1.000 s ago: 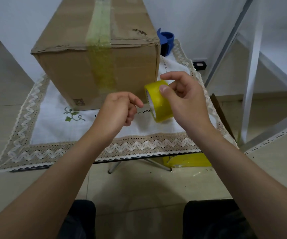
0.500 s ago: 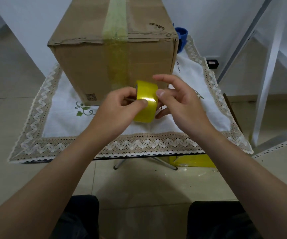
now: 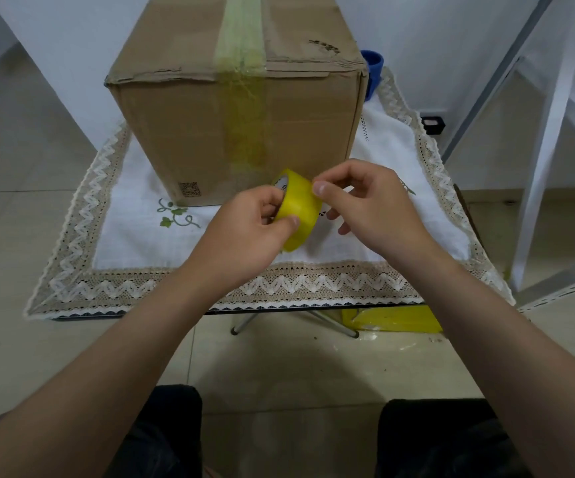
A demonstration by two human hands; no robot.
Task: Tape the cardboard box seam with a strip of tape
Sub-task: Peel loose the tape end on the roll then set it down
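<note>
A brown cardboard box [image 3: 182, 132] stands on a small table covered by a white lace-edged cloth [image 3: 134, 208]. A yellowish tape strip [image 3: 243, 81] runs along the box's top seam and down its near face. In front of the box, my left hand [image 3: 244, 232] grips a yellow tape roll [image 3: 298, 210] by its side. My right hand [image 3: 369, 205] pinches at the roll's upper edge with thumb and forefinger. Whether a tape end is lifted cannot be seen.
A blue object [image 3: 373, 72] sits behind the box's right corner. A white metal frame [image 3: 548, 139] stands to the right. A yellow item [image 3: 396, 319] lies on the tiled floor under the table. A small black object [image 3: 432, 124] sits by the wall.
The roll was in my right hand alone; my left hand came over and took hold of it. My right hand shifted its fingers to the roll's upper edge. The view moved closer to the box.
</note>
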